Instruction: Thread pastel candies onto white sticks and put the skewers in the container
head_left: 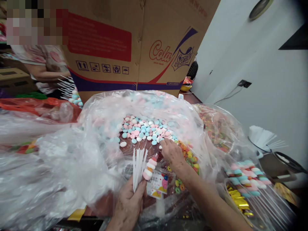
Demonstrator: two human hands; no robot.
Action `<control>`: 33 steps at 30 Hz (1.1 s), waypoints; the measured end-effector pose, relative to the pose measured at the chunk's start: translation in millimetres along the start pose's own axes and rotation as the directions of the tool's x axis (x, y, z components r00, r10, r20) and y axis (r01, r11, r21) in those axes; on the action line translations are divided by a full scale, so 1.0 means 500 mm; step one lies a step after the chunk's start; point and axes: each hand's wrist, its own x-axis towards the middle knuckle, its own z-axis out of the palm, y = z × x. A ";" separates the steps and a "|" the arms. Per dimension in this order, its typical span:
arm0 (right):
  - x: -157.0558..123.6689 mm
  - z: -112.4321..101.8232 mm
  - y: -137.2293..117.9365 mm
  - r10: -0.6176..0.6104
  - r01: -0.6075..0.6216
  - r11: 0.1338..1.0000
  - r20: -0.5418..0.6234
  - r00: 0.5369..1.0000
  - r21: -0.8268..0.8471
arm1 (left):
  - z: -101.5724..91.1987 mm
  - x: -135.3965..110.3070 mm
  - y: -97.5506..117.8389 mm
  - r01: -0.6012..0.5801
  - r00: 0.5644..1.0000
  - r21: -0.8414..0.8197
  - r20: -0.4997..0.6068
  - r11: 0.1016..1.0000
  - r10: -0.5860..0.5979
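Nearest the camera, the left hand [130, 202] is clasping a bundle of white sticks [138, 165] on the near side of the heap of pastel candies [141, 130], its fingers clamped around the lower ends. One candy skewer [150, 168] of pink, white and orange pieces is leaning out beside the sticks, also nearer than the heap. The right hand [174, 157] is resting at the heap's near right edge, its fingers drawn together; I cannot tell whether they are pinching a candy.

The sticks are looking light and stiff, probably slippery against one another, so low on the bundle seems the surest hold. The candies are appearing light, smooth and perhaps soft; a gentle pinch at the rim should suit them, since hard squeezing could dent them.

Orange, yellow and green ring candies [190, 157] are lying just right of the heap. Nearer than the heap, a printed card [158, 183] is showing colourful dots, its print too small to read. Beyond the heap, a cardboard carton [139, 45] is displaying "Cola", small "stick candy" lettering, what looks like "Sprite", and handling symbols; its red panel's text is staying illegible.
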 end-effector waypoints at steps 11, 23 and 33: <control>-0.023 -0.016 0.054 0.045 -0.036 0.957 -0.025 0.999 0.288 | 0.005 -0.004 0.020 0.037 0.999 -0.028 -0.009 0.999 -0.038; -0.031 0.012 0.027 -0.166 0.153 0.948 0.023 0.986 0.279 | -0.004 0.003 0.007 0.044 0.998 -0.001 0.038 0.999 -0.044; -0.021 0.032 0.017 0.204 -0.093 0.589 -0.037 0.978 0.803 | 0.006 -0.005 0.022 0.058 0.998 0.003 0.019 0.998 -0.058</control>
